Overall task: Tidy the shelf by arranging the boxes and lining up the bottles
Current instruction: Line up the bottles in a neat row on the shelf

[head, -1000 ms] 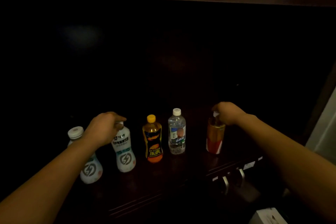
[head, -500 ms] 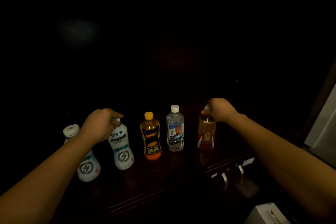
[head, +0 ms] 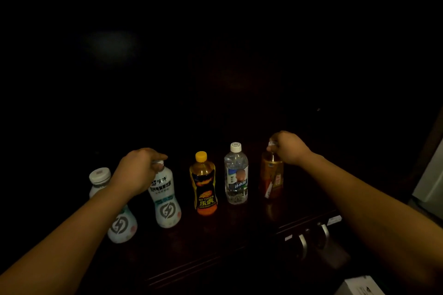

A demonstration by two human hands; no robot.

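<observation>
Five bottles stand in a loose row on the dark wooden shelf [head: 239, 230], read here from left to right.

(a) The first white bottle [head: 121, 226], marked with a lightning sign and closed by a pale cap, stands nearest the front edge. Your left forearm crosses in front of its middle.

(b) Your left hand [head: 137, 172] comes down from above with its fingers curled round the cap of the second white bottle [head: 166, 201], grasping it at the neck. This bottle carries the same lightning sign and stands upright, just beside the first and slightly further back.

(c) The yellow-capped bottle [head: 203, 187], with a black and orange label, stands upright and untouched in the middle of the row, apart from its neighbours.

(d) The clear water bottle [head: 236, 175], white-capped, stands upright to its right, also untouched.

(e) The amber bottle [head: 272, 176], with a red and white label, ends the row. Your right hand [head: 288, 147] closes over its top, fingers curled round the cap. In the dim light you cannot tell whether its base rests on the shelf.

(f) Below the shelf's front edge at right, two metal handles [head: 303, 244] project. A white box [head: 359, 286] lies at the lower right corner.
</observation>
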